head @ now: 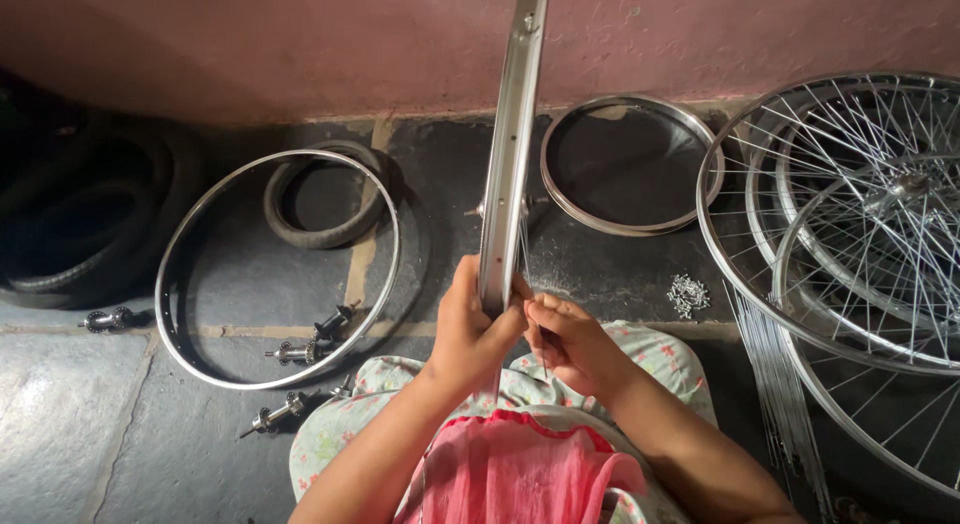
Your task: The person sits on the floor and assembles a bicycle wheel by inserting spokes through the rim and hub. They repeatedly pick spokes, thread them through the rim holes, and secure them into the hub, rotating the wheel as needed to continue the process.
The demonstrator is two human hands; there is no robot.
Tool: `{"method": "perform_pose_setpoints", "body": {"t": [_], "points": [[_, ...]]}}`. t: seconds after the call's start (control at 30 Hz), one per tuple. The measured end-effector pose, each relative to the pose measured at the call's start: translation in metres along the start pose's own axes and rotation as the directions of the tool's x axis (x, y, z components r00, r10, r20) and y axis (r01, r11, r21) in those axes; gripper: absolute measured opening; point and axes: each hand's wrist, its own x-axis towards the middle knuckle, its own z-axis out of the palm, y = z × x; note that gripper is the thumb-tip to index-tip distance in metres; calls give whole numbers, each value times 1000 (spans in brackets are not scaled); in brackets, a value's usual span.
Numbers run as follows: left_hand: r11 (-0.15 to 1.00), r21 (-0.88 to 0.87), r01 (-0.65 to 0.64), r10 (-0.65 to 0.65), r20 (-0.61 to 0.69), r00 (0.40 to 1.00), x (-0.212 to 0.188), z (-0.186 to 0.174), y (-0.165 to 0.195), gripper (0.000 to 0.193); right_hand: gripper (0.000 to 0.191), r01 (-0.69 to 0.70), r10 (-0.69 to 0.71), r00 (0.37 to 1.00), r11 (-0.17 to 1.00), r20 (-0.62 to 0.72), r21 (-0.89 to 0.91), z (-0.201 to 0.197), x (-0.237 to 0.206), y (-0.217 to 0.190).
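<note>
A shiny metal bicycle rim (508,154) stands upright on edge in front of me, seen edge-on, running from my lap up past the top of the view. My left hand (470,329) is wrapped around its near part. My right hand (562,339) sits just right of the rim, fingertips pinched on a thin spoke (526,254) that runs up toward the hub (482,211) partly hidden behind the rim. Floral cloth and pink fabric cover my lap below.
An empty rim (180,244) lies flat at left with a small tyre (322,234) behind it and several loose hubs (300,352) near its edge. Black tyres (70,214) pile far left. Another rim (625,224) lies centre-back; spoked wheels (850,214), nipples (688,294) and loose spokes (775,384) lie right.
</note>
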Motion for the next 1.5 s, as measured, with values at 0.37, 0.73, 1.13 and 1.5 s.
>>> {"method": "perform_pose_setpoints", "body": {"t": [0.37, 0.73, 1.13, 1.5], "points": [[1000, -3, 10, -10, -20, 1000, -20, 2, 28, 24, 21, -1, -10, 999, 943, 33, 333, 32, 21, -27], [969, 176, -171, 178, -25, 984, -29, -3, 30, 40, 23, 50, -35, 998, 932, -48, 360, 54, 39, -25], [974, 167, -152, 158, -28, 987, -28, -1, 33, 42, 25, 22, -63, 993, 922, 96, 386, 57, 35, -20], [983, -115, -145, 156, 100, 983, -13, -3, 35, 55, 27, 72, -83, 993, 990, 88, 123, 24, 36, -15]]}}
